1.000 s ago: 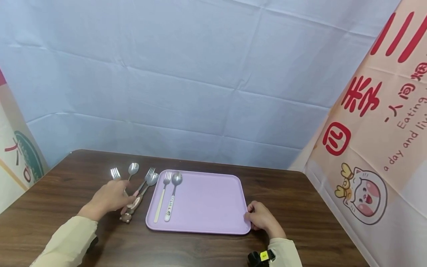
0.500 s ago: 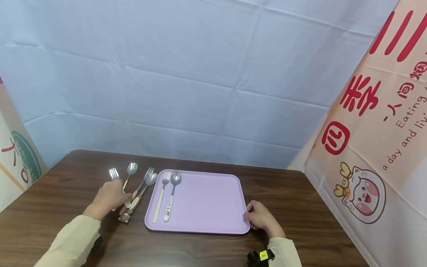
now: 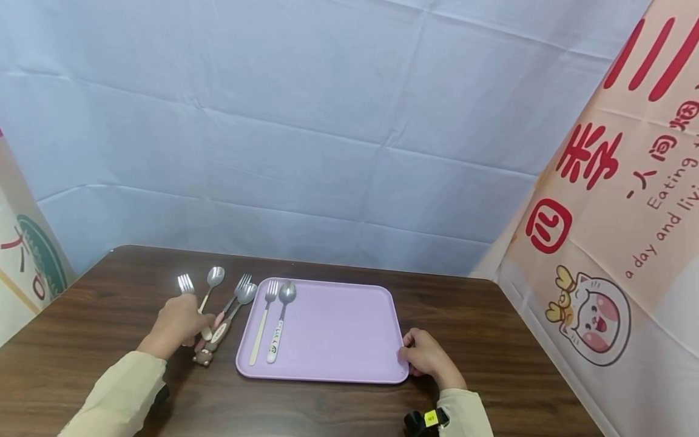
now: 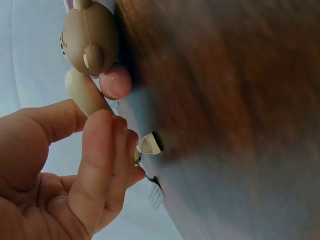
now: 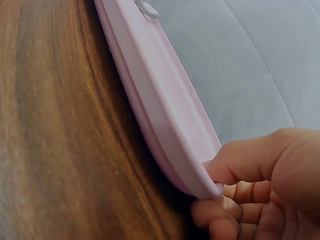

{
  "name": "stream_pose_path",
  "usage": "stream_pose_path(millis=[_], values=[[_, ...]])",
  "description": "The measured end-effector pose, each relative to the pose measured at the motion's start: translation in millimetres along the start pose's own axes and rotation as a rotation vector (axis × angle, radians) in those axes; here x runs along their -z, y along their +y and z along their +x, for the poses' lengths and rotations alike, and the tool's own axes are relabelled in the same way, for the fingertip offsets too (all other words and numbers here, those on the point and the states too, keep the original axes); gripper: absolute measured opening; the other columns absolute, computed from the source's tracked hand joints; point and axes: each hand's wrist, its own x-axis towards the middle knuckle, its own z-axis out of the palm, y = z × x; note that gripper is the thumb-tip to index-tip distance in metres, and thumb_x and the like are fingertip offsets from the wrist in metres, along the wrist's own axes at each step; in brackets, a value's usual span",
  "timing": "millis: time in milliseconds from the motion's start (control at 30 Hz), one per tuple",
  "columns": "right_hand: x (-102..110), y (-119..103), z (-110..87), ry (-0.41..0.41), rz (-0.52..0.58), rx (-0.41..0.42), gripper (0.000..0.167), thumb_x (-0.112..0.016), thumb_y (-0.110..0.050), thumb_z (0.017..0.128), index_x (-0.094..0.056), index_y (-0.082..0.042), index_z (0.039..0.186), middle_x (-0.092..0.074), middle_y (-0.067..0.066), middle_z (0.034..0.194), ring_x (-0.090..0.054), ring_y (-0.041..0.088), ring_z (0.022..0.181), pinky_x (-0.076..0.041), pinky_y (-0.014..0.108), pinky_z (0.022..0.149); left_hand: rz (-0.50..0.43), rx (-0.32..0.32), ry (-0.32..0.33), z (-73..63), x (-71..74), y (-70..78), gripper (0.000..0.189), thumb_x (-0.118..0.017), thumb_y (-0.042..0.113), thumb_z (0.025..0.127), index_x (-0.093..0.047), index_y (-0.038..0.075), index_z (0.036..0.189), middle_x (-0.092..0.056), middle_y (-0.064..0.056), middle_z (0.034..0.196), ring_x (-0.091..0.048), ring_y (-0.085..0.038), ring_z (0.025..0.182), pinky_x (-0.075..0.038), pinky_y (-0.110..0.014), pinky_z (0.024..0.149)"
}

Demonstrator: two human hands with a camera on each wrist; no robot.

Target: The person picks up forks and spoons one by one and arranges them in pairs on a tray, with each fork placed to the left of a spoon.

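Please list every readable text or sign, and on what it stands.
Right cloth: "四季三"
Right cloth: "人间烟"
Right cloth: "Eating", cut off
Right cloth: "a day and livi", cut off
Left cloth, yellow wrist tag, white-handled spoon, bear spoon: too small or unclear.

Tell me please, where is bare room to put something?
Free: the lilac tray between the white-handled spoon and the right hand; also the wooden table right of that hand. Crowded: left of the tray, where the left hand, pink-handled fork and bear-handled spoon lie close.
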Motion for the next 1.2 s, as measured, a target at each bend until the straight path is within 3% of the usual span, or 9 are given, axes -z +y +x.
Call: stream_pose_path(millis=[300,700,1200], values=[[-0.3,0.2,0.7,-0.003,0.002,-0.001,0.012,-0.059,0.001,0.075,-0.049,-0.001,0.082,-0.049,0.009,0.060,-0.049,0.018,0.048,-0.043,0.029,0.044,-0.033,0.014,0.006,0.1,1.8,-0.9,0.010,-0.055,0.004,0.073,-0.052,0.000,0.065,-0.055,-0.004,0.049,-0.055,-0.012,0.038,-0.045,-0.029,0.045],[-0.6,1.0,0.8,-0.002,-0.005,0.001,0.012,-0.059,0.001,0.076,-0.050,-0.001,0.082,-0.049,0.009,0.058,-0.049,0.017,0.047,-0.045,0.030,0.044,-0.048,0.049,-0.020,-1.1,5.8,0.8,0.014,-0.059,0.004,0.074,-0.047,-0.004,0.071,-0.054,-0.012,0.060,-0.058,-0.015,0.041,-0.047,-0.027,0.042],[-0.3,0.4,-0.4,-0.001,0.004,-0.010,0.012,-0.060,0.001,0.076,-0.050,-0.001,0.082,-0.050,0.009,0.058,-0.050,0.017,0.047,-0.045,0.030,0.044,-0.063,0.047,-0.030,-1.1,8.6,0.1,0.013,-0.058,0.000,0.073,-0.047,-0.007,0.076,-0.054,-0.013,0.062,-0.058,-0.016,0.041,-0.048,-0.027,0.043]])
